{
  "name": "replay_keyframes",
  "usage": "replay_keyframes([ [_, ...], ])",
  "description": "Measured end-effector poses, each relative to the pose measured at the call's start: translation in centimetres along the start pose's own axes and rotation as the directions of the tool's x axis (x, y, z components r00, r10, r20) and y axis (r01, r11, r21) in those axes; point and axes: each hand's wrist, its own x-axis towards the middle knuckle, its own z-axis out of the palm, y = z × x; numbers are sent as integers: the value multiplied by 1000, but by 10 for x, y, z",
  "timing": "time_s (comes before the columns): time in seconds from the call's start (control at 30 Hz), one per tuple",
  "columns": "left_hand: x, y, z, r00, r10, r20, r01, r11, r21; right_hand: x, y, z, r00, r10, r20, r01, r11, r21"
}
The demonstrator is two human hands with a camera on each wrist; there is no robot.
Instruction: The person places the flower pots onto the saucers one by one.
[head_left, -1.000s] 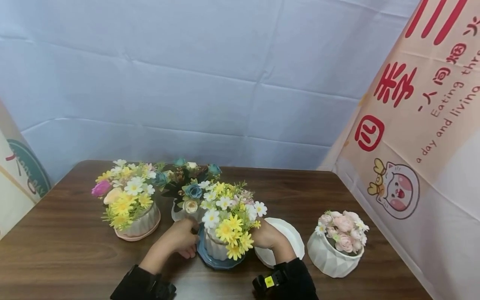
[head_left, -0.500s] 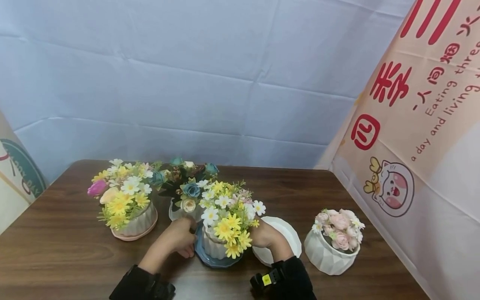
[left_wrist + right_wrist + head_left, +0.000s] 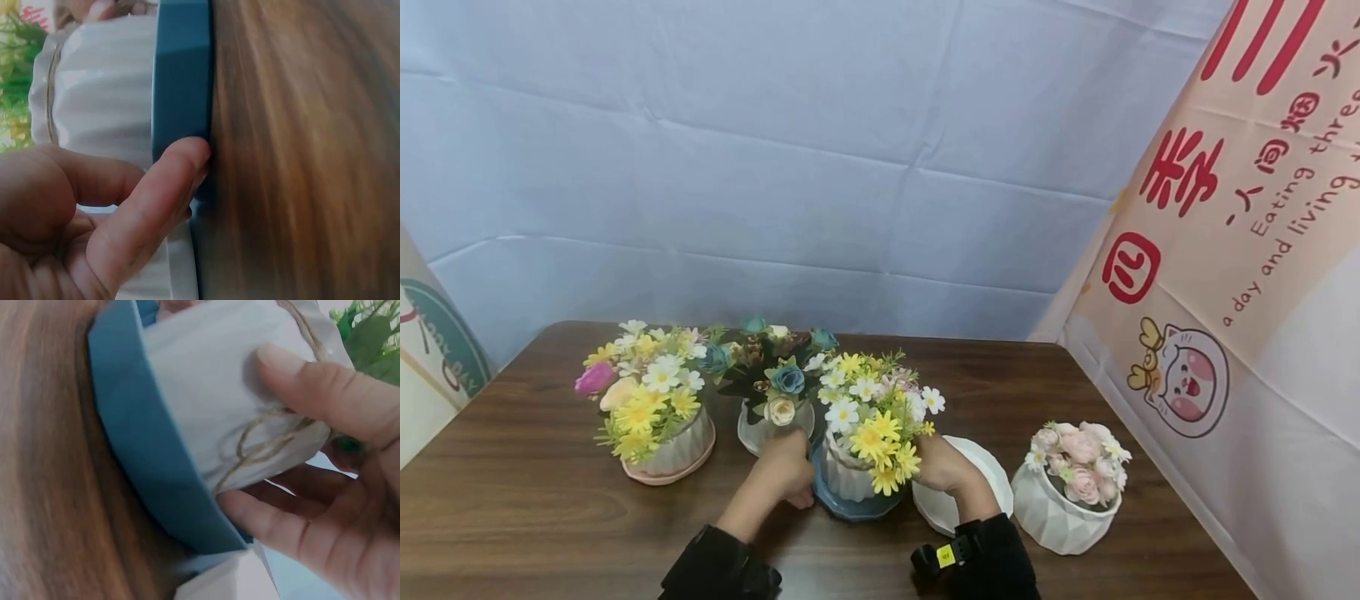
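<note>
A ribbed white flowerpot of yellow and white artificial flowers sits inside a blue faceted saucer on the table. Its twine tie shows in the right wrist view. My left hand is at the saucer's left side; in the left wrist view the thumb lies against its outer wall and the index finger bends at the rim, pinching it. From the right, my right hand grips the pot, thumb on its side and fingers round it near the rim. Flowers partly cover that hand in the head view.
A flowerpot on a pink saucer stands at the left. Behind my left hand is a white pot with blue roses. A white saucer lies right of my right hand, beside a white faceted pot of pink flowers.
The blue saucer and its flowerpot have slid right and slightly back, both hands moving with them. More of the white pot under the blue roses now shows.
</note>
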Motion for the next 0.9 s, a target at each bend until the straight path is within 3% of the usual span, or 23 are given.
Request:
replay_keyframes([
  [0.17,9,7,5,998,-60,-11,61,998,18,8,3,3,999,-34,-17,36,991,126],
  [0.37,19,15,8,997,-66,-36,68,994,81,14,7,6,997,-59,-54,69,976,206],
  [0.53,29,21,16,994,-59,-93,72,987,143,21,13,4,998,-23,-65,40,962,272],
  [0.73,40,30,25,980,15,-198,51,944,325,28,19,1,999,7,-52,11,945,328],
  [0.9,47,34,24,981,-20,-192,94,918,385,34,22,1,1000,20,-24,-9,924,381],
])
